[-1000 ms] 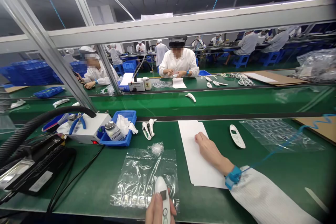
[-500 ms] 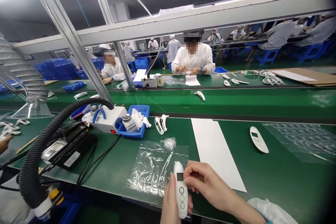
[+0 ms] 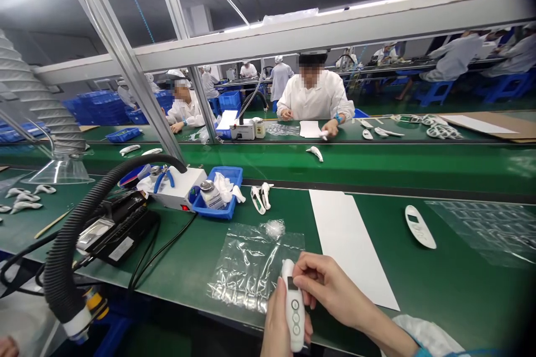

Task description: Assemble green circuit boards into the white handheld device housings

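My left hand [image 3: 277, 321] is closed around a white handheld thermometer [image 3: 296, 321], its narrow tip pointing away from me. A small dark screen [image 3: 291, 285] sits above round grey-ringed buttons on its front. At the screen, my right hand [image 3: 324, 284] is closed, with thumb and forefinger pinched together and touching its right edge. Whatever may be between those fingertips is hidden. Just beyond, a clear plastic bag [image 3: 247, 268] lies on the bench. White paper sheets [image 3: 352, 245] lie to the right, and a white thermometer shell [image 3: 420, 227] rests past them.
A blue tray [image 3: 218, 212] holds a jar and tissues; two white shells [image 3: 262, 198] lie beside it. On the left are a white box [image 3: 178, 187], black equipment and a black hose [image 3: 58, 251]. A green conveyor [image 3: 259, 162] crosses behind, with a co-worker [image 3: 312, 95] beyond.
My right thumb and forefinger have shifted farther over the screen, covering its right part. Across the conveyor, the co-worker has lowered a hand to the tabletop beside the paper.
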A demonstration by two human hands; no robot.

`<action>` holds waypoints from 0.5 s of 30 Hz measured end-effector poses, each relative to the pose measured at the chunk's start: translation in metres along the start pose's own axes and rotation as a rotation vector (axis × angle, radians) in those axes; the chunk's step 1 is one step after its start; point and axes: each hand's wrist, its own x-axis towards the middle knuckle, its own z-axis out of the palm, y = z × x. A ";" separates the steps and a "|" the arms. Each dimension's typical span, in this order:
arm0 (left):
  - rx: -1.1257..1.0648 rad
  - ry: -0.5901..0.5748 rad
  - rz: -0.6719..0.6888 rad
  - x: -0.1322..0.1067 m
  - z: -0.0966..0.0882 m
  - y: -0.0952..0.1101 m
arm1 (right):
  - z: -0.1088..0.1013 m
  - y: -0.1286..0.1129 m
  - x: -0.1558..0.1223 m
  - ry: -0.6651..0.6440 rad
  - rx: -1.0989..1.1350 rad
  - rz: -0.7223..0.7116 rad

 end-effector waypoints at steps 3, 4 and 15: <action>-0.007 -0.005 -0.009 0.000 0.000 0.000 | -0.001 0.003 0.000 -0.010 0.008 0.004; -0.009 -0.003 -0.012 0.000 0.001 0.000 | -0.002 0.004 0.000 -0.013 0.008 0.004; 0.100 0.072 -0.006 -0.012 0.005 0.007 | 0.003 0.010 -0.002 0.063 -0.037 0.043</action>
